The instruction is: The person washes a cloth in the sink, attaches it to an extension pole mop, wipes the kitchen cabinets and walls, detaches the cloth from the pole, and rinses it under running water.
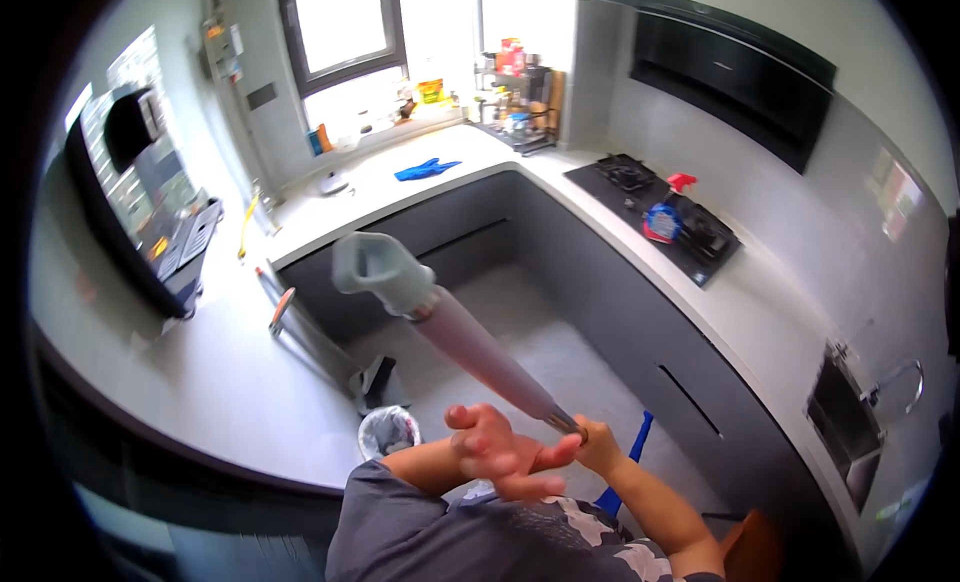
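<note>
My right hand [600, 447] is closed around the thin metallic end of a long, pinkish tube-shaped tool [485, 352]. From there the tool slants up and to the left, widening into a pale grey-green flared head [385, 272]. Blur keeps me from telling its exact kind. Just left of the grip, my left hand [505, 452] has its fingers spread and holds nothing. Whether it touches the tool's lower end I cannot tell.
Counters wrap around the kitchen. A blue glove [427, 170] lies near the window, and a spray bottle [665, 217] stands on the hob [705, 244]. A lined bin [388, 432] and dustpan [380, 384] are below left. At right is a sink [840, 422].
</note>
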The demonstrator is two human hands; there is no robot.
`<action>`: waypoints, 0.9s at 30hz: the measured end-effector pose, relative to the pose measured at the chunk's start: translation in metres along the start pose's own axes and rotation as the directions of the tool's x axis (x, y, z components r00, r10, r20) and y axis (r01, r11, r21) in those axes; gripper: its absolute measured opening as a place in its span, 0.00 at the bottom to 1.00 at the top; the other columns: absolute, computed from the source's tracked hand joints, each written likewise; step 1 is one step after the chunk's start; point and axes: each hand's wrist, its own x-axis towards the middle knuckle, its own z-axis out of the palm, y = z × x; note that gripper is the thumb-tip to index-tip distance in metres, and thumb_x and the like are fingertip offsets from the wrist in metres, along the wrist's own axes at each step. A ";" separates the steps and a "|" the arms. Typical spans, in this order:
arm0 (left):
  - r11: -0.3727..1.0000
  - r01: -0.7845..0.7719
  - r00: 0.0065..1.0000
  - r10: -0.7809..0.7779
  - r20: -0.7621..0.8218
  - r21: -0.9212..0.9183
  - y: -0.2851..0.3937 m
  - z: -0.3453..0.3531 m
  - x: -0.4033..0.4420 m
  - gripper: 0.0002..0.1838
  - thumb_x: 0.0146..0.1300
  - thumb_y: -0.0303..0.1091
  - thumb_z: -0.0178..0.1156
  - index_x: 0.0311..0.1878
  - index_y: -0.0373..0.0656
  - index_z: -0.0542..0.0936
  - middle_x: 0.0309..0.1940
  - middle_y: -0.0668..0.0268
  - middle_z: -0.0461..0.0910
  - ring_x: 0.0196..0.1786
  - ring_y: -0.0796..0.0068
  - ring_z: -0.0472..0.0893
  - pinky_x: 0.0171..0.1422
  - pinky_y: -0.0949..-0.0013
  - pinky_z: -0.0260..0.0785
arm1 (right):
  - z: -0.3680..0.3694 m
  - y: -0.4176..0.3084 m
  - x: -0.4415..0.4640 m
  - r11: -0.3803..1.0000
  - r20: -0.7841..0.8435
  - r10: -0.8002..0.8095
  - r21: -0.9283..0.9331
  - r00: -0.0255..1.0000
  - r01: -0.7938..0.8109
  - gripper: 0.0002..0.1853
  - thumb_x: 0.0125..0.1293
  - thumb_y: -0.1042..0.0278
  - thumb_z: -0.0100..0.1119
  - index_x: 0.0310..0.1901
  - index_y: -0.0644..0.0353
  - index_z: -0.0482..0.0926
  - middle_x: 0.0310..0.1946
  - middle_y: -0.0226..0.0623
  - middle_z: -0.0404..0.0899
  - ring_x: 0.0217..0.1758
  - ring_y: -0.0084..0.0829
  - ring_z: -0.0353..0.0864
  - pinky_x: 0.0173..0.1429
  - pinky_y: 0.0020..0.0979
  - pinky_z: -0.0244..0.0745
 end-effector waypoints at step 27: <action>0.982 -0.052 -0.140 -0.188 0.972 0.182 -0.040 -0.028 0.040 0.17 0.39 0.47 0.69 0.22 0.48 0.74 0.16 0.69 0.74 0.22 0.70 0.77 0.31 0.68 0.63 | -0.014 -0.012 -0.046 0.974 -0.466 -0.151 -0.222 0.872 0.050 0.32 0.51 0.48 0.63 0.53 0.59 0.66 0.53 0.48 0.63 0.58 0.45 0.61 0.61 0.43 0.54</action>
